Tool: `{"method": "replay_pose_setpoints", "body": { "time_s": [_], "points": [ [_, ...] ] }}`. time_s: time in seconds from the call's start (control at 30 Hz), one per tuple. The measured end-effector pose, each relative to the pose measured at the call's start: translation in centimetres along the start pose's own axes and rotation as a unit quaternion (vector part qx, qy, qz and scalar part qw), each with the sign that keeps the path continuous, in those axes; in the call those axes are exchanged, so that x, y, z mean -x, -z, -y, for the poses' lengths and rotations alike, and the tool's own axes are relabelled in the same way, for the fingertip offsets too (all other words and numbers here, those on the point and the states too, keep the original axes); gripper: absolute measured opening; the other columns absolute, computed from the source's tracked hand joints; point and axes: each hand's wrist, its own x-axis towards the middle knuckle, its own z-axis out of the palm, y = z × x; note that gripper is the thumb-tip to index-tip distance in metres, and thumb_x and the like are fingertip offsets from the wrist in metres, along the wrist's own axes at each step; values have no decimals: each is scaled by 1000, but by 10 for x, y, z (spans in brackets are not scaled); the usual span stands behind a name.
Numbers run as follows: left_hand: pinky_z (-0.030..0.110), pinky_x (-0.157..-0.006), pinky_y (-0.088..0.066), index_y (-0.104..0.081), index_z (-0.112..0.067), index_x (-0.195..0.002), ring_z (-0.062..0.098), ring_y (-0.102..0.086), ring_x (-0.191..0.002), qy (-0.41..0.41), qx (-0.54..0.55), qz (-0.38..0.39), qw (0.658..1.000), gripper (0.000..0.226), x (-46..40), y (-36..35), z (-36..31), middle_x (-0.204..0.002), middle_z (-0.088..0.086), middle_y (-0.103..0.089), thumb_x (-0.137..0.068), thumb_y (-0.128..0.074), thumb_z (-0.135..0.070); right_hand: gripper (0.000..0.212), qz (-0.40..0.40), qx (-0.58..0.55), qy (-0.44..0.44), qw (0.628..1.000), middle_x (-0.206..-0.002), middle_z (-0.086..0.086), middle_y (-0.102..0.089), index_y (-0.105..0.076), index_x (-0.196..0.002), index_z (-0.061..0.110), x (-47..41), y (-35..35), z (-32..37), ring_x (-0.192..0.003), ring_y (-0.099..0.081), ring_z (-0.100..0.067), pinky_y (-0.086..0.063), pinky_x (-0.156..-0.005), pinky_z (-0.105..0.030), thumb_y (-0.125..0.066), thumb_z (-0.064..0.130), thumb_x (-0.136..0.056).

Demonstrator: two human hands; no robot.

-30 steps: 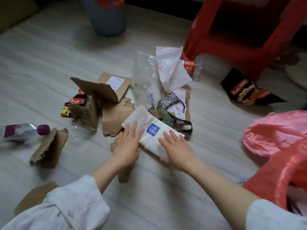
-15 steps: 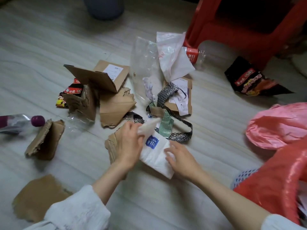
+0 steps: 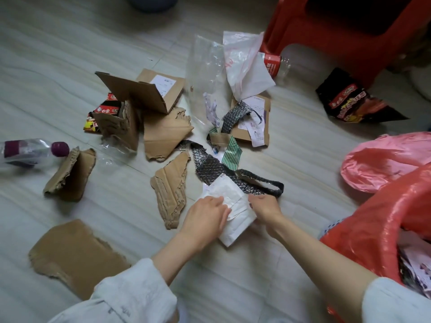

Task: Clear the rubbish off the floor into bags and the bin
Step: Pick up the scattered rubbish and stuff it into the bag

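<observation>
Two hands, left hand point(image 3: 206, 214), right hand point(image 3: 264, 206), gripping white packet point(image 3: 235, 220)

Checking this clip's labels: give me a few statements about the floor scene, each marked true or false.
1. Both hands are on the white packet. True: left hand, right hand.
2. The purple-capped bottle stands upright. False: it lies on its side.
3. The red bag already holds rubbish. True.
4. The black snack wrapper is inside the red bag. False: it lies on the floor near the red stool.
5. The floor is cleared of cardboard. False: several torn pieces remain, such as one near the left sleeve.
</observation>
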Motion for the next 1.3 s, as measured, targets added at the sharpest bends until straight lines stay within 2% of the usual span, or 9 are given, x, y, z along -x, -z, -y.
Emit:
{"method": "replay_pose_setpoints", "body": {
  "time_s": [0.07,0.13,0.27,0.37,0.5,0.7,0.87,1.03,1.3],
  "points": [
    [40,-84,-49,-63,-10,-103,24,-53,-104,31,44,-5,999,33,-5,5,5,-114,4,-58,-96,-37,-30,32,-29,49,58,997,-73,-11,-62,-61,-65,13,7,4,3,-81,-55,-28,-41,-72,-32,-46,22,-91],
    [35,-87,-44,-54,-12,-112,23,-45,-109,65,60,-3,996,25,-7,4,6,-119,4,-48,-93,-48,-28,26,-110,145,128,975,-107,-13,-64,-67,-99,12,10,9,9,-105,-54,-32,-42,-87,-35,-44,21,-93],
    [38,-105,-26,-22,-15,-140,28,-28,-127,176,96,6,980,74,-11,-3,4,-139,9,-29,-82,-64,-35,51,-101,273,161,943,-150,-9,-23,-31,-142,20,0,20,15,-137,-22,-31,-30,-105,-48,-47,26,-94],
    [42,-106,-25,-27,-13,-138,30,-34,-128,242,81,77,964,83,-15,-1,12,-138,11,-40,-76,-67,-49,46,-29,331,157,930,-145,-14,-28,-36,-136,15,-7,15,0,-130,-30,-36,-34,-104,-45,-48,23,-92],
    [41,-103,-28,-46,-12,-121,29,-41,-122,247,42,151,956,74,-14,4,20,-129,11,-47,-69,-69,-59,28,-74,474,222,849,-127,-10,-43,-49,-119,10,-8,7,-12,-118,-41,-31,-38,-90,-39,-44,13,-91],
    [42,-96,-41,-53,-11,-110,28,-49,-110,224,73,56,970,56,-14,44,44,-126,10,-44,-72,-73,-47,28,-68,562,268,780,-121,-10,-49,-54,-113,8,-10,13,-9,-117,-44,-28,-34,-89,-37,-36,3,-92],
    [46,-111,-28,-51,-13,-115,27,-23,-136,171,87,97,977,59,-7,41,51,-149,9,-20,-71,-73,-45,21,14,467,336,818,-115,-13,-50,-58,-103,-1,-5,18,1,-110,-47,-31,-37,-79,-33,-44,8,-89],
    [43,-118,-5,-50,-15,-120,23,13,-144,90,167,131,973,61,-4,28,49,-157,3,15,-70,-76,-39,20,-18,329,442,834,-119,-14,-56,-62,-102,-2,15,27,21,-111,-49,-31,-42,-89,-36,-51,0,-85],
    [45,-117,-18,-45,-19,-128,5,6,-144,-32,182,119,976,65,8,21,38,-156,-16,3,-73,-73,-41,17,57,146,333,930,-103,-2,-63,-63,-95,13,20,29,17,-95,-55,-21,-41,-78,-26,-55,3,-83]
  ]
}}
